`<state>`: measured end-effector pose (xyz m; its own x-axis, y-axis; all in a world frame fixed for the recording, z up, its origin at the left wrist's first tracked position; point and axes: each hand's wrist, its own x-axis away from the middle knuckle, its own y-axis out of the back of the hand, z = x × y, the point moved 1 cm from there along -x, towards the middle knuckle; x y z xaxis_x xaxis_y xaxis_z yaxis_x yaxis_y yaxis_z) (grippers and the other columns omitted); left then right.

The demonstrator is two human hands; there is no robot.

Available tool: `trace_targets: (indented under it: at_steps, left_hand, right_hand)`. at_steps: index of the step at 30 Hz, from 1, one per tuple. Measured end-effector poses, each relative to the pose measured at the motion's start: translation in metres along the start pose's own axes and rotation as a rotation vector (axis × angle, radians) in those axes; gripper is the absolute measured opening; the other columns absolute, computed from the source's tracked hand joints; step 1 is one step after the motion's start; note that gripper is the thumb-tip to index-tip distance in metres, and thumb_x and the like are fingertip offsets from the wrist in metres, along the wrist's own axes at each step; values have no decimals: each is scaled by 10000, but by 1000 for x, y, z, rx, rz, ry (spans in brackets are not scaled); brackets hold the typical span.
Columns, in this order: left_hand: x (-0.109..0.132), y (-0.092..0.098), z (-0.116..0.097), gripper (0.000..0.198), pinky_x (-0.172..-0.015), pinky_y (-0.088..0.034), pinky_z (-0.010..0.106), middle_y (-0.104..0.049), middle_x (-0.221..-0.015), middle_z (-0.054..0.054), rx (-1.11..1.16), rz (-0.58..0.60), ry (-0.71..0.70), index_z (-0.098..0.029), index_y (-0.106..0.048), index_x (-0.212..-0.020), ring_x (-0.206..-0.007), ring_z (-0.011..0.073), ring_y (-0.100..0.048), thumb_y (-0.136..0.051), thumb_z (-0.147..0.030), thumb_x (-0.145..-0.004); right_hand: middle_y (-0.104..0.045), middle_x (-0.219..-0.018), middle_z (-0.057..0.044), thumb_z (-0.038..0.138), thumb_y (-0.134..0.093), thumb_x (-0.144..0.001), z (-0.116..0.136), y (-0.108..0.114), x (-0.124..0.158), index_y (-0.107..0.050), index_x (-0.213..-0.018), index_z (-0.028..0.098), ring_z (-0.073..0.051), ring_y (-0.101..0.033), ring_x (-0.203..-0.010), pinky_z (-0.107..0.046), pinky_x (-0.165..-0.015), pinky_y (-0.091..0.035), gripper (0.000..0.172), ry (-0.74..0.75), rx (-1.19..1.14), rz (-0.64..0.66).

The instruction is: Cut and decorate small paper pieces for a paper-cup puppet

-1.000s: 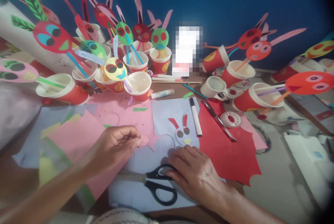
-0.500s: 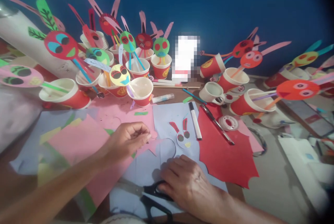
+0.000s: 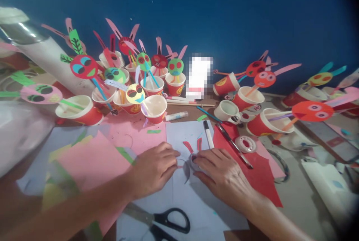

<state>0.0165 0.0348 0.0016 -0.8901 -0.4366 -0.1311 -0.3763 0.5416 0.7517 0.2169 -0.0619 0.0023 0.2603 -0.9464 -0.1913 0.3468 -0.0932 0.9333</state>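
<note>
My left hand (image 3: 153, 170) is closed in a pinch on a small pink paper piece (image 3: 179, 166) over the pale lilac sheet (image 3: 193, 200). My right hand (image 3: 221, 173) rests on a small paper bunny face (image 3: 193, 158) with red ears (image 3: 188, 146); its fingers are curled over the face and press on it. The black-handled scissors (image 3: 165, 220) lie on the lilac sheet below both hands, untouched.
Many red paper cups (image 3: 157, 108) with paper bunny faces on straws crowd the back against a blue wall. A white marker (image 3: 208, 133), a pen (image 3: 232, 145), a tape roll (image 3: 246, 144) and a glue stick (image 3: 176, 116) lie nearby. Pink sheets (image 3: 86, 162) are left, a red sheet (image 3: 263, 177) right.
My right hand left the scissors and moved up onto the bunny face. My left hand carried the pink piece right toward it. The view tilted up.
</note>
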Motion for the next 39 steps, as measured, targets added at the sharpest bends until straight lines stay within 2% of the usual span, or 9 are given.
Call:
trace_targets:
  at_steps: [3, 5, 12, 16, 20, 23, 29, 33, 39]
  left_hand:
    - [2, -2, 3, 192, -813, -463, 355, -670, -1034, 79, -103, 1, -50, -162, -593, -786, -975, 228, -517, -449, -164, -913]
    - [3, -1, 6, 183, -792, -466, 334, -669, -1013, 70, -113, -23, -54, -163, -594, -794, -958, 214, -520, -452, -143, -909]
    - [3, 5, 8, 144, -763, -464, 288, -665, -995, 27, -82, -82, -47, -170, -572, -773, -935, 175, -530, -500, -99, -875]
    - [2, 7, 9, 125, -767, -464, 281, -662, -988, 24, -67, -94, -11, -173, -568, -778, -948, 168, -535, -510, -127, -879]
    - [3, 4, 12, 99, -770, -466, 296, -657, -977, 36, -48, -93, 3, -174, -576, -831, -948, 178, -540, -500, -155, -891]
    - [1, -1, 18, 87, -773, -470, 306, -656, -957, 40, -29, -103, -4, -177, -580, -903, -954, 188, -543, -509, -138, -871]
    - [-2, -7, 31, 108, -712, -476, 269, -685, -886, 14, 27, -180, -32, -192, -568, -814, -877, 166, -564, -514, -100, -830]
    - [-1, -8, 35, 123, -708, -472, 257, -689, -892, -4, 37, -201, -29, -198, -557, -789, -864, 152, -566, -526, -80, -804]
    - [1, -9, 36, 113, -696, -476, 255, -690, -885, -2, 56, -211, -17, -202, -555, -794, -849, 150, -570, -538, -91, -800]
  right_hand:
    - [-636, -1143, -78, 255, -691, -785, -2, -3, 4, -617, -1038, 208, -265, -550, -1024, -396, -847, -370, 268, -1, 28, 44]
    - [-625, -1179, -68, 287, -712, -768, -3, -6, 6, -612, -1048, 217, -263, -538, -1066, -406, -890, -348, 305, -3, 33, 39]
    - [-673, -1078, -37, 267, -721, -756, 4, -18, 9, -627, -988, 215, -238, -579, -984, -396, -924, -311, 256, -53, 53, -20]
    - [-681, -1055, -34, 305, -684, -792, 5, -11, 5, -631, -981, 224, -235, -588, -970, -405, -926, -309, 212, -29, 40, -54]
    - [-691, -1049, -50, 273, -560, -889, -1, 8, -22, -640, -980, 205, -222, -591, -957, -407, -931, -316, 139, 65, 130, -146]
    - [-687, -1069, -26, 253, -526, -909, -13, 14, -59, -650, -978, 221, -208, -575, -973, -376, -910, -319, 146, 94, 270, -82]
    - [-680, -1052, -84, 244, -574, -872, -42, -10, -125, -651, -1034, 182, -266, -532, -1017, -384, -860, -288, 190, 17, 359, -58]
    - [-691, -939, -70, 197, -560, -863, -51, -21, -132, -657, -1001, 196, -249, -546, -935, -369, -823, -265, 169, 17, 404, -9]
    - [-678, -818, -93, 163, -553, -848, -65, -9, -117, -667, -886, 150, -263, -568, -843, -379, -761, -248, 122, -80, 476, -22]
